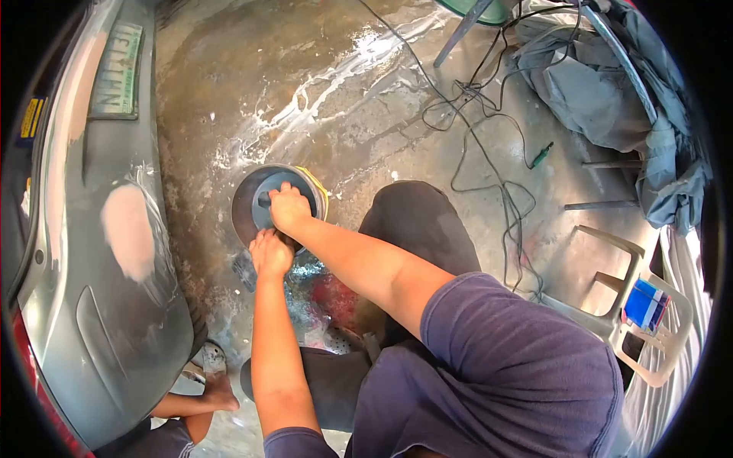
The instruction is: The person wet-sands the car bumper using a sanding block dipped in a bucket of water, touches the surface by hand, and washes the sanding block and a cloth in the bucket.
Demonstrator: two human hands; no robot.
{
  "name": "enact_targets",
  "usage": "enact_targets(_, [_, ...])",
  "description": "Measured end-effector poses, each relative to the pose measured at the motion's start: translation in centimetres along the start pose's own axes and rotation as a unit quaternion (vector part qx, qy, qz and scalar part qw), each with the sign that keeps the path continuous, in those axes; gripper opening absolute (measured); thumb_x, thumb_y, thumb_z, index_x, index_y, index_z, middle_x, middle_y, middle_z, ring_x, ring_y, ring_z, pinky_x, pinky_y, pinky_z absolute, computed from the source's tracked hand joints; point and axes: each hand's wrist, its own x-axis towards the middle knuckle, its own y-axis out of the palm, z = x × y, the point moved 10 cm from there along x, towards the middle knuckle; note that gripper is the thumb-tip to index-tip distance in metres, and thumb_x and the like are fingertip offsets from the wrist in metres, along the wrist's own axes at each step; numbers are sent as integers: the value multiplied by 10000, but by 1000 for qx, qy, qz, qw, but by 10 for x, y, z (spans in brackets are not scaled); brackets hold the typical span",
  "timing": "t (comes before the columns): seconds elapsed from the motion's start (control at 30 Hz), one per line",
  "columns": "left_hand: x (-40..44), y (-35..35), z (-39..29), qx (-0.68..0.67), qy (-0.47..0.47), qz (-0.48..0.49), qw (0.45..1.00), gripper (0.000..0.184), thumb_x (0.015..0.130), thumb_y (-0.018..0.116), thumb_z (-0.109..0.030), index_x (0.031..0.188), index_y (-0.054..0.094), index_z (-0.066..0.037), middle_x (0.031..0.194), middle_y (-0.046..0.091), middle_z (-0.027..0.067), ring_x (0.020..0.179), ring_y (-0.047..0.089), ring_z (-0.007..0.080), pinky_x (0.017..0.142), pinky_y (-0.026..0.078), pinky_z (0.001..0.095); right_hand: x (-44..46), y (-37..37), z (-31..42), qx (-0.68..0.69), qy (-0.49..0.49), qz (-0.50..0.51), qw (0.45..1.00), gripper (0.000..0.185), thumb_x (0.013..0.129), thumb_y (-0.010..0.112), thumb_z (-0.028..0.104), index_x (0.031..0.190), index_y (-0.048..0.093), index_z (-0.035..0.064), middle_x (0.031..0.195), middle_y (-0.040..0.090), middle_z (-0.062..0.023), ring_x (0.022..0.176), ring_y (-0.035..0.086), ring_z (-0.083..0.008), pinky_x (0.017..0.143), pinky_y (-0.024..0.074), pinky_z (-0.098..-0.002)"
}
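Observation:
A bucket (243,200) with a grey inside and a yellowish edge on its right stands on the wet floor. Inside its mouth, my right hand (290,208) is closed, and a small dark piece (265,199) pokes out past its fingers. My left hand (270,252) is closed at the near rim, just below the right one. Something dark (285,239) shows beside its fingers; what it is, I cannot make out. A crumpled greyish thing (244,270) lies against the bucket's lower left side.
A grey car bumper (145,320) with a pale filler patch (128,233) runs along the left. Another person's foot (220,391) is at lower left. Black cables (489,153) tangle across the floor, near a beige plastic chair (611,305) and a grey cover (588,91).

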Motion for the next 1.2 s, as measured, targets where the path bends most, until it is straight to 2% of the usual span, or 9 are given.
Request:
enact_targets(0.27, [11, 34, 16, 83, -34, 18, 996, 503, 1032, 546, -485, 1070, 811, -58, 1183, 762, 132, 1229, 640, 298, 1041, 430, 479, 26, -21, 4, 36, 18, 147, 988, 331, 956, 579, 220, 1158, 774, 43, 1131, 762, -259, 1104, 746, -400, 961, 587, -517])
enact_targets(0.4, [6, 7, 5, 34, -92, 4, 995, 435, 977, 599, -440, 1092, 795, -69, 1181, 767, 127, 1204, 648, 297, 1048, 433, 461, 34, -10, -9, 43, 62, 165, 983, 417, 1006, 503, 177, 1360, 569, -35, 1273, 693, -323, 1194, 694, -461, 1041, 542, -536])
enact_targets(0.87, [21, 24, 15, 16, -139, 5, 990, 438, 957, 593, -349, 1290, 686, -80, 1307, 700, 133, 1200, 658, 310, 1066, 443, 482, 19, 19, 12, -117, -67, 328, 935, 646, 899, 702, 253, 1505, 566, 75, 1364, 690, -237, 1265, 674, -396, 1049, 547, -483])
enact_targets(0.97, [50, 60, 15, -131, -172, 128, 968, 774, 1051, 510, -524, 1602, 365, -1, 1659, 341, 248, 1508, 413, 407, 1209, 395, 508, 31, -11, 38, -7, -128, 339, 932, 762, 849, 684, 271, 1558, 496, 63, 1428, 636, -276, 1322, 631, -395, 1055, 527, -447])
enact_targets(1.0, [98, 161, 32, -29, -103, 158, 982, 855, 1045, 512, -540, 1649, 256, 9, 1710, 238, 239, 1564, 304, 422, 1248, 353, 507, 38, -13, 30, 81, -118, 318, 937, 770, 819, 680, 255, 1542, 504, 57, 1415, 649, -264, 1305, 635, -361, 1066, 508, -422])
enact_targets(1.07, [94, 161, 27, -88, -238, 204, 945, 881, 1042, 495, -518, 1688, 169, -14, 1770, 113, 219, 1624, 154, 431, 1305, 215, 529, 36, -38, 40, 213, -128, 389, 887, 801, 804, 711, 242, 1547, 493, 36, 1423, 657, -221, 1295, 627, -313, 1017, 508, -405])
enact_targets(1.1, [85, 143, 0, -66, -168, 298, 937, 860, 1051, 441, -499, 1703, 128, -33, 1787, 18, 207, 1644, 44, 424, 1314, 154, 544, 37, -29, 30, 313, -85, 416, 849, 818, 833, 706, 225, 1596, 459, 68, 1488, 612, -170, 1336, 588, -282, 1051, 493, -406])
enact_targets(1.13, [116, 212, -6, 23, -49, 329, 943, 772, 1060, 393, -465, 1686, 246, -37, 1779, 130, 195, 1642, 98, 415, 1315, 125, 560, 44, -21, 12, 346, -30, 423, 837, 846, 849, 709, 233, 1627, 413, 79, 1528, 572, -155, 1352, 574, -279, 1074, 482, -419])
enact_targets(1.2, [90, 170, -25, -279, -90, 267, 918, 584, 1056, 431, -342, 1511, 561, 0, 1602, 496, 241, 1506, 468, 365, 1238, 357, 474, 45, -25, -5, 411, 51, 429, 803, 915, 870, 725, 251, 1674, 320, 89, 1591, 505, -141, 1376, 554, -281, 1110, 462, -439])
